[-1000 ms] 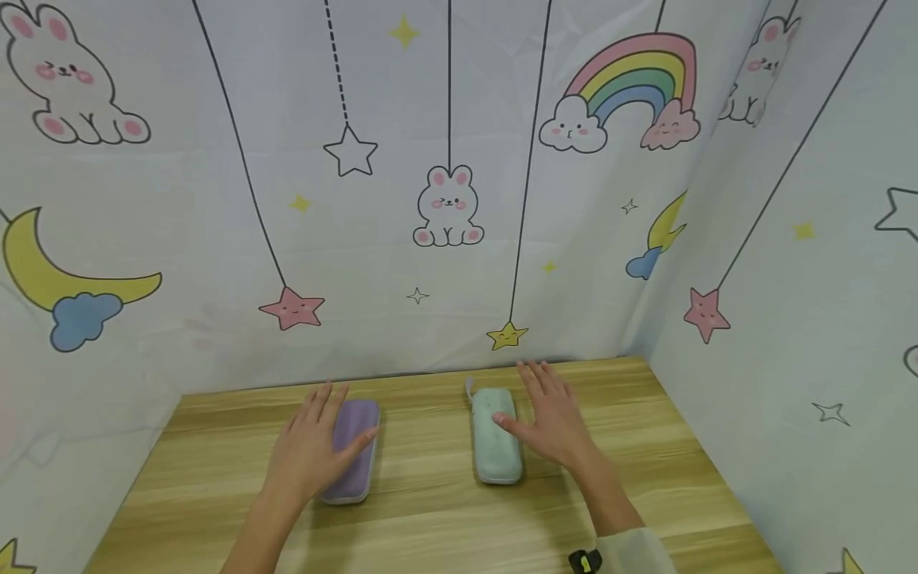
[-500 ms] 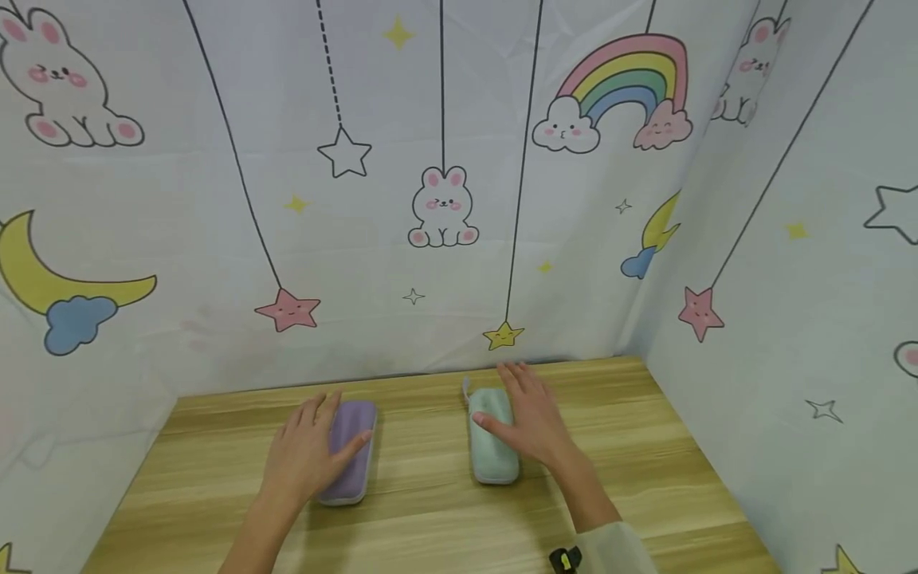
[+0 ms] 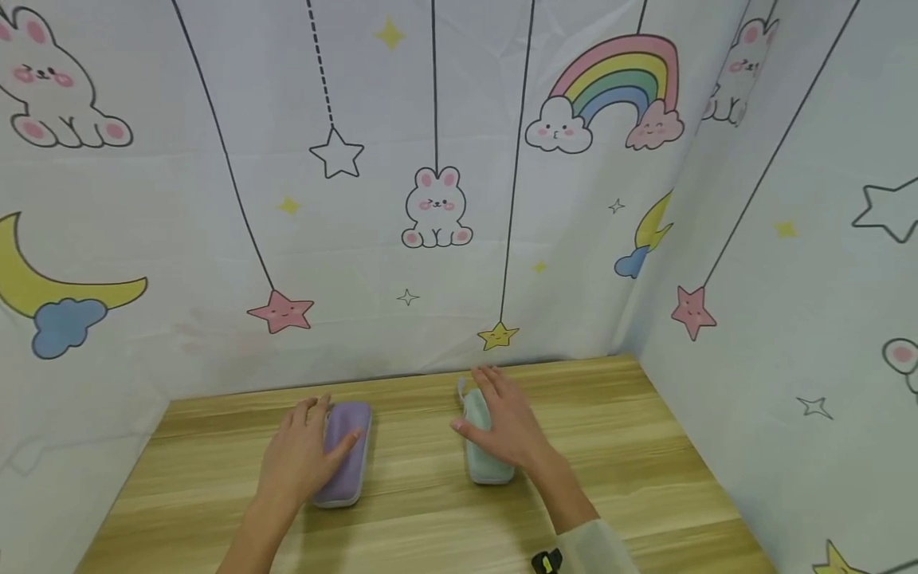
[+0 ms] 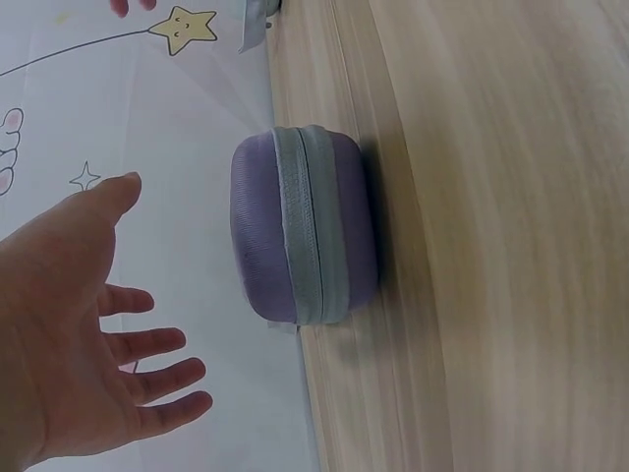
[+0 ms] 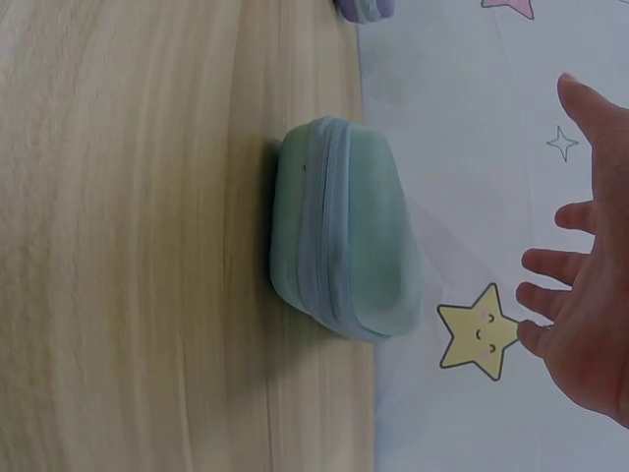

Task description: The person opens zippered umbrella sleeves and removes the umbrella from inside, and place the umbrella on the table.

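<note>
A purple zippered case point(image 3: 349, 458) lies on the left part of the table, and a mint green zippered case point(image 3: 489, 462) lies right of the middle. Above the purple case my left hand point(image 3: 296, 456) hovers with fingers spread; the left wrist view shows a gap between the hand point(image 4: 74, 344) and the purple case point(image 4: 305, 226). My right hand point(image 3: 508, 422) is over the mint green case and hides part of it. In the right wrist view that hand point(image 5: 590, 285) stays apart from the mint green case point(image 5: 344, 231), its fingers loosely extended.
The wood-grain table point(image 3: 416, 526) meets a white printed curtain point(image 3: 358, 239) along its back edge. Another curtain point(image 3: 789, 335) hangs along the right side. A small grey loop point(image 3: 461, 388) sticks out from the mint green case's far end.
My right hand has moved left, farther over the mint green case. The left hand stays over the purple case. The whole head view has shifted slightly; both cases remain on the table.
</note>
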`<state>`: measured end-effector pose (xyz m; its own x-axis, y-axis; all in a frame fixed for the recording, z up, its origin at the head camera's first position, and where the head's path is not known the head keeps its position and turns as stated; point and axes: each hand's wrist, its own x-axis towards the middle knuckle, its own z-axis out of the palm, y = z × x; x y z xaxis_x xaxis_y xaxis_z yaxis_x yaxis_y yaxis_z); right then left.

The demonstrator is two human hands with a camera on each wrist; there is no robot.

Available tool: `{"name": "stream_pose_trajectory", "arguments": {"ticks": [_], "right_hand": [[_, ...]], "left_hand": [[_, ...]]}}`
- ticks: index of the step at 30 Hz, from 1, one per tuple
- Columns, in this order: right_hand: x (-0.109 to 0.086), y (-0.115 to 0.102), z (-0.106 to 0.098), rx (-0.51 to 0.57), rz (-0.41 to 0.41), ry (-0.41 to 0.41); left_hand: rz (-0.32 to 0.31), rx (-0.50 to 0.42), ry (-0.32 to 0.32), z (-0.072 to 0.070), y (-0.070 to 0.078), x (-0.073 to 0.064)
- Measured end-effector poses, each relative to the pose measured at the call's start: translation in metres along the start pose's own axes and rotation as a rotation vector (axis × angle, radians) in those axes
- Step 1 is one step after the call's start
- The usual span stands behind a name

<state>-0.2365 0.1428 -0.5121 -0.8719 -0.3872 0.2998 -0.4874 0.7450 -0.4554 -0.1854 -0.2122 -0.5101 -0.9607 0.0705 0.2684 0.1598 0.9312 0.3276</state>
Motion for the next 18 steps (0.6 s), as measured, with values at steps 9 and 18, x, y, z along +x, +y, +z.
{"name": "stream_pose_trajectory", "arguments": {"ticks": [9, 18], "right_hand": [[0.000, -0.009, 0.009, 0.016, -0.002, -0.037], [0.001, -0.017, 0.017, 0.065, 0.014, -0.085]], "left_hand": [[0.019, -0.001, 0.017, 0.004, 0.000, -0.001], [0.005, -0.024, 0.016, 0.005, 0.001, -0.002]]}}
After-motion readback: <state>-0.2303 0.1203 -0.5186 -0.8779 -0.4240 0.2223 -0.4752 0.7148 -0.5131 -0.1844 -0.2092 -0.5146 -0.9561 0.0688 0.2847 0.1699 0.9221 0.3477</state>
